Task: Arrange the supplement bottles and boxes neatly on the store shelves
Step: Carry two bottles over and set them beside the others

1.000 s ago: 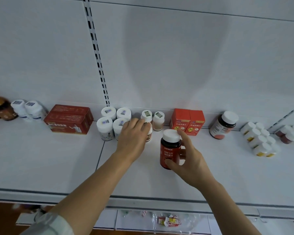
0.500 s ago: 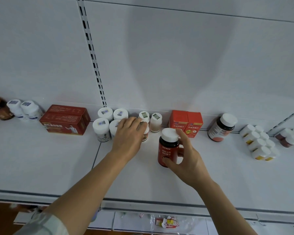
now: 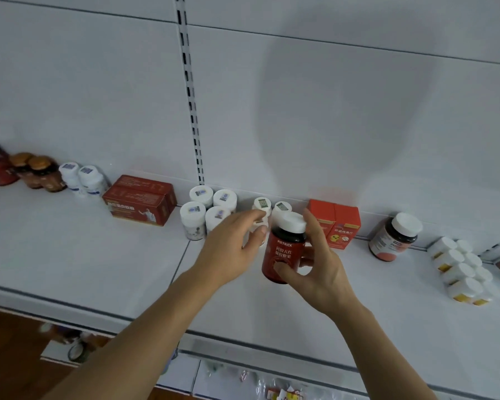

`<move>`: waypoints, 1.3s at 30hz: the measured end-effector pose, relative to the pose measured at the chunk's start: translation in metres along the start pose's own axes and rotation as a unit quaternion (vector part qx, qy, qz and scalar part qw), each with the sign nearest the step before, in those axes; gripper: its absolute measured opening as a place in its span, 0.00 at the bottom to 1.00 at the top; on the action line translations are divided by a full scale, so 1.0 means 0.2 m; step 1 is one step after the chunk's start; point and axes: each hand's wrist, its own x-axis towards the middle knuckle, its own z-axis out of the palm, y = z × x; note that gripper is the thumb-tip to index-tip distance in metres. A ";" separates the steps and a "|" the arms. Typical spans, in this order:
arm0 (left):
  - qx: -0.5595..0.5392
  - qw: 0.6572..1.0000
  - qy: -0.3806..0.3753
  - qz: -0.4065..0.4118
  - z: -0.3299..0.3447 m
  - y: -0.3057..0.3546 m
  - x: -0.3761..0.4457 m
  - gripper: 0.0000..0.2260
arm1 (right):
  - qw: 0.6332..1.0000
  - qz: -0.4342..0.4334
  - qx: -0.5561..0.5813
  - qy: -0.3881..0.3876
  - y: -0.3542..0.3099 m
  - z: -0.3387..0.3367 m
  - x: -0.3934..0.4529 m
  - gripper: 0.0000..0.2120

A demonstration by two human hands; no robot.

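My right hand (image 3: 321, 272) grips a red bottle (image 3: 285, 251) with a white cap, upright at the middle of the white shelf (image 3: 70, 255). Just left of it, my left hand (image 3: 228, 249) pinches a small white-capped bottle (image 3: 259, 225) between thumb and fingers; most of that bottle is hidden. Behind them stand two similar small bottles (image 3: 262, 203) against the back panel. Four white bottles (image 3: 208, 209) form a square block to the left, and two orange-red boxes (image 3: 334, 223) stand to the right.
A dark red box (image 3: 140, 200), two white bottles (image 3: 81, 179) and brown jars (image 3: 38, 171) line the back left. A dark bottle (image 3: 394, 238) and rows of small yellow-labelled bottles (image 3: 459, 269) sit on the right. The shelf's front edge (image 3: 243, 345) runs below my arms.
My left hand's fingers have opened from covering the small bottle to pinching it. The red bottle in my right hand has moved slightly back, closer to the small bottles.
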 end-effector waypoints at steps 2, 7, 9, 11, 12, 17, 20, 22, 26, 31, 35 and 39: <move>-0.064 0.997 -0.010 -0.048 -0.06 0.05 -0.05 0.16 | 1.000 -0.010 0.024 -0.015 -0.04 0.04 0.02 0.49; -0.178 0.972 0.001 -0.155 -0.23 0.03 -0.19 0.09 | 0.994 -0.029 0.076 -0.067 -0.17 0.22 0.06 0.46; -0.206 0.962 -0.006 -0.181 -0.31 -0.03 -0.26 0.11 | 0.992 -0.036 0.080 -0.088 -0.24 0.31 0.07 0.45; -0.217 0.954 -0.014 -0.205 -0.41 -0.09 -0.32 0.16 | 0.989 -0.048 0.075 -0.116 -0.32 0.41 0.07 0.45; -0.219 0.951 -0.014 -0.216 -0.46 -0.12 -0.35 0.18 | 0.987 -0.054 0.069 -0.134 -0.36 0.45 0.08 0.45; -0.224 0.944 0.032 -0.240 -0.79 -0.32 -0.53 0.21 | 0.978 -0.082 0.083 -0.175 -0.64 0.68 0.11 0.34; -0.230 0.938 0.055 -0.253 -1.01 -0.46 -0.64 0.19 | 0.986 -0.106 0.074 -0.101 -0.84 0.86 0.13 0.19; -0.222 0.940 0.054 -0.254 -1.16 -0.56 -0.72 0.18 | 0.988 -0.124 0.064 -0.062 -0.98 1.00 0.16 0.13; -0.196 0.948 0.059 -0.243 -1.43 -0.76 -0.87 0.20 | 0.982 -0.153 0.003 -0.110 -1.26 1.26 0.23 0.10; -0.184 0.950 0.067 -0.245 -1.69 -1.00 -1.00 0.22 | 0.963 -0.176 -0.075 -0.189 -1.54 1.54 0.36 0.09; -0.190 0.946 0.082 -0.248 -1.83 -1.19 -1.00 0.23 | 0.952 -0.185 -0.111 -0.219 -1.67 1.75 0.52 0.13; -0.130 0.956 0.084 -0.251 -1.99 -1.42 -0.96 0.25 | 0.944 -0.246 -0.148 -0.160 -1.76 2.00 0.70 0.12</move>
